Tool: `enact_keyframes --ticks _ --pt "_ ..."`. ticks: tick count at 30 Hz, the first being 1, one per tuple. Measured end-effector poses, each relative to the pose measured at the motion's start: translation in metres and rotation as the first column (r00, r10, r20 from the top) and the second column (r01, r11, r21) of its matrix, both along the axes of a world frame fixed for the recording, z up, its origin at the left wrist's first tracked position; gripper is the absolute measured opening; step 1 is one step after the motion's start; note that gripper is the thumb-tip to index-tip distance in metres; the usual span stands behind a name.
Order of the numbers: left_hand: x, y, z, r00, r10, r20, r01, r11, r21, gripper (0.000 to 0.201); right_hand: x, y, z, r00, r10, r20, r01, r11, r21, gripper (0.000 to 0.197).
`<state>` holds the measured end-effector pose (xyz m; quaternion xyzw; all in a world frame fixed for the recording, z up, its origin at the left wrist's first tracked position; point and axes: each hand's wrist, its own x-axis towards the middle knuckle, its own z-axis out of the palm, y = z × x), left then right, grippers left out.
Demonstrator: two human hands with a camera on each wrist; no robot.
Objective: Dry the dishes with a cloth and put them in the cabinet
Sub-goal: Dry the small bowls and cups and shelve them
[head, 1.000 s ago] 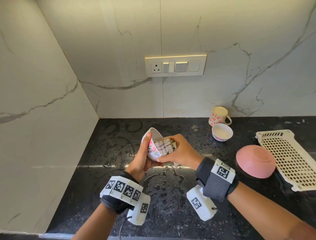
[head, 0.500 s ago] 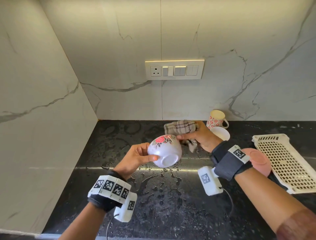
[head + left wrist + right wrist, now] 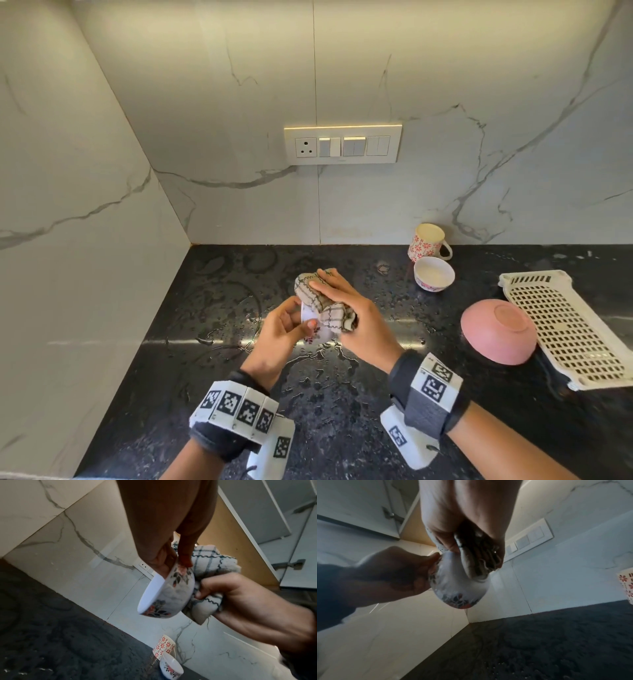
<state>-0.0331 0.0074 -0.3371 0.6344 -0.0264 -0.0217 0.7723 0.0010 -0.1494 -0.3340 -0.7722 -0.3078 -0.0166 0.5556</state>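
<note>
The left hand (image 3: 281,327) grips a small floral bowl (image 3: 169,592) by its rim, thumb on the outside and fingers tucked inside, holding it tilted on its side in the air above the near middle of the wet black counter (image 3: 239,394). The right hand (image 3: 346,308) clenches a bunched checked cloth (image 3: 323,301) and presses it against the bowl's outer wall and base. The main risk looks like the bowl slipping: it is held only at the rim, it is probably still damp, and the push of the cloth works against that narrow hold, so a hard wipe could twist it free onto the stone. Well to the right stand a flowered mug (image 3: 426,241), a second small bowl (image 3: 433,274), an upturned pink bowl (image 3: 496,330) and a white drying rack (image 3: 568,325), apparently waiting their turn
</note>
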Motion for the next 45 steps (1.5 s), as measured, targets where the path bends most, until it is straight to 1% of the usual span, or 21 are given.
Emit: enact_keyframes --ticks 2,4,7,9,11,12,15,17,20,22,25,29,30,32,34,36,38,39,42,44,45 --pt "-0.005 0.001 -0.002 0.999 -0.032 -0.012 0.032 0.999 -0.012 0.028 0.003 0.001 0.004 0.992 -0.004 -0.124 0.014 0.997 0.080 0.069" --pt "-0.008 0.003 -0.001 0.997 -0.075 -0.012 0.075 0.997 -0.035 0.025 0.006 0.002 0.010 0.960 0.039 -0.278 0.011 0.985 0.174 0.064" --pt "-0.012 0.007 0.001 0.992 -0.123 -0.017 0.122 0.991 -0.050 0.026 0.011 0.001 0.023 0.882 0.142 -0.450 0.014 0.945 0.327 0.040" --pt "-0.014 0.008 0.000 0.991 -0.134 -0.027 0.133 0.990 -0.038 0.027 0.014 0.002 0.029 0.796 0.254 -0.549 0.042 0.882 0.470 0.027" --pt "-0.015 0.007 0.001 0.984 -0.170 -0.048 0.168 0.985 -0.046 0.033 0.017 0.005 0.026 0.751 0.270 -0.602 0.114 0.845 0.522 0.039" --pt "-0.014 0.007 0.003 0.981 -0.189 -0.052 0.185 0.980 -0.073 0.037 0.018 0.008 0.022 0.780 0.220 -0.587 0.135 0.856 0.500 0.045" --pt "-0.010 0.006 0.015 0.968 -0.234 -0.090 0.206 0.947 -0.245 0.052 0.012 0.014 0.016 0.872 0.108 -0.477 0.142 0.877 0.458 0.044" --pt "-0.007 0.003 0.023 0.972 -0.199 -0.121 0.157 0.944 -0.291 0.044 0.010 0.014 0.010 0.921 0.076 -0.383 0.099 0.903 0.418 0.046" --pt "-0.004 0.000 0.022 0.987 -0.059 -0.147 0.022 0.971 -0.238 0.033 0.007 0.013 0.002 0.975 0.060 -0.215 0.016 0.942 0.335 0.041" --pt "-0.004 -0.002 0.016 0.990 -0.016 -0.140 -0.020 0.968 -0.250 0.033 0.008 0.016 0.005 0.973 0.053 -0.225 0.031 0.936 0.352 0.039" --pt "-0.008 -0.003 0.010 0.994 -0.014 -0.104 -0.008 0.979 -0.206 0.036 0.015 0.018 0.020 0.918 0.064 -0.392 0.125 0.891 0.437 0.036" --pt "-0.014 -0.002 0.006 0.990 -0.110 -0.085 0.086 0.966 -0.245 0.049 0.032 0.015 0.023 0.837 0.062 -0.543 0.182 0.906 0.383 0.056" --pt "-0.015 -0.001 0.005 0.984 -0.144 -0.102 0.112 0.957 -0.269 0.054 0.031 0.015 0.022 0.835 0.063 -0.547 0.182 0.906 0.382 0.053" --pt "-0.013 0.002 0.008 0.970 -0.205 -0.132 0.155 0.937 -0.313 0.063 0.025 0.017 0.018 0.867 0.061 -0.494 0.161 0.905 0.394 0.040" --pt "-0.010 0.005 0.013 0.959 -0.226 -0.173 0.154 0.923 -0.353 0.062 0.017 0.019 0.011 0.916 0.042 -0.399 0.102 0.938 0.332 0.043" --pt "-0.008 0.005 0.015 0.957 -0.205 -0.204 0.116 0.918 -0.379 0.053 0.014 0.022 0.006 0.943 0.030 -0.331 0.062 0.963 0.263 0.049" --pt "-0.009 0.004 0.012 0.967 -0.160 -0.200 0.074 0.922 -0.380 0.043 0.016 0.026 0.009 0.922 0.019 -0.386 0.102 0.952 0.289 0.042" --pt "-0.010 0.003 0.011 0.971 -0.147 -0.191 0.064 0.920 -0.386 0.046 0.018 0.027 0.012 0.908 0.005 -0.418 0.136 0.942 0.307 0.035" --pt "-0.011 0.000 0.012 0.981 -0.132 -0.144 0.060 0.906 -0.418 0.071 0.026 0.026 0.017 0.845 -0.009 -0.535 0.214 0.922 0.322 0.026" --pt "-0.011 0.000 0.013 0.988 -0.110 -0.104 0.054 0.896 -0.440 0.078 0.030 0.025 0.014 0.730 0.028 -0.683 0.246 0.922 0.300 0.033" --pt "-0.011 0.000 0.012 0.993 -0.087 -0.082 0.043 0.900 -0.433 0.075 0.031 0.025 0.012 0.653 0.024 -0.757 0.268 0.927 0.261 0.043"
